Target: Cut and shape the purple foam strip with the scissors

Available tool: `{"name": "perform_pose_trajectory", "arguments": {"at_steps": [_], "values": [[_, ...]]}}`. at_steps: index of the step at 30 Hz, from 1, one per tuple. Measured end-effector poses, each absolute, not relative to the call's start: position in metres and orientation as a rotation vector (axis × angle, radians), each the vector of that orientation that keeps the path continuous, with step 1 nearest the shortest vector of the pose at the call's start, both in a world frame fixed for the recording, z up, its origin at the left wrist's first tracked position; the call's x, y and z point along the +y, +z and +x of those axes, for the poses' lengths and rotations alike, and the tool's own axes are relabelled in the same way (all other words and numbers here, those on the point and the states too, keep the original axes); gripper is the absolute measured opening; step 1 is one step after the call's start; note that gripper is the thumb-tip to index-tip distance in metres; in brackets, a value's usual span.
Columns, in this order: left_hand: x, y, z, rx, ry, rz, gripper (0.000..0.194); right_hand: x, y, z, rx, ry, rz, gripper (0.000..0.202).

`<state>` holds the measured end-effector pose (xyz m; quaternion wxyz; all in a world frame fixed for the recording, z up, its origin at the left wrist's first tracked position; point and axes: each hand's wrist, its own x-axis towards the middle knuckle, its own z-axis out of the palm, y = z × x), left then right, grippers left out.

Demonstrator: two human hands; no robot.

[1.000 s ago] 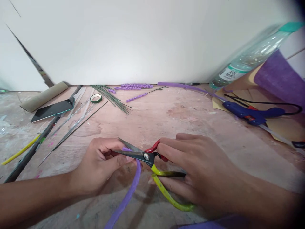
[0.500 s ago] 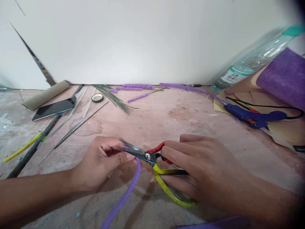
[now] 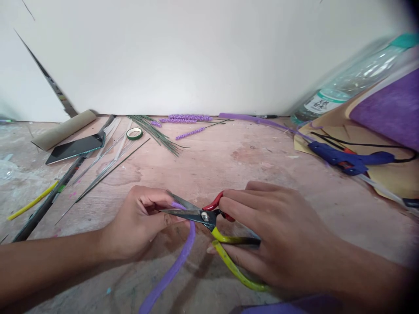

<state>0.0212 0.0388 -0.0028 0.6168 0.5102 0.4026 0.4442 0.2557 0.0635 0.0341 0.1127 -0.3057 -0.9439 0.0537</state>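
My right hand [image 3: 275, 231] is closed round the handles of scissors [image 3: 204, 216], one handle red and the other yellow. The slightly parted blades point left, with a narrow purple strip [image 3: 183, 253] between them. My left hand [image 3: 144, 222] pinches the strip's upper end at the blades; part of that end is hidden by the fingers. From there the strip curves down to the bottom edge of the view.
Green stems [image 3: 157, 133], purple beaded sprigs [image 3: 190, 118] and green tape [image 3: 134, 134] lie at the back. A phone [image 3: 77, 147] and cardboard tube [image 3: 65, 130] are left; a bottle [image 3: 353, 78] and blue glue gun [image 3: 343, 159] are right.
The scissor blades have opened a little wider, and more of the purple strip shows between them. Both hands remain in nearly the same place.
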Motion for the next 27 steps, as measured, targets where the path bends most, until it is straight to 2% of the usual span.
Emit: {"name": "perform_pose_trajectory", "arguments": {"at_steps": [14,19,27], "values": [[0.0414,0.0004,0.0239,0.891,1.032,1.124,0.007,0.0654,0.0276,0.2593,-2.728,0.054,-0.735,0.016],[0.0429,0.0012,0.0247,0.847,1.054,1.121,0.009,0.0668,0.0268,0.2615,-2.706,0.003,-0.688,0.028],[0.0417,0.0001,0.0241,0.821,1.049,1.072,0.006,0.0648,0.0256,0.2597,-2.715,0.068,-0.766,0.011]]}}
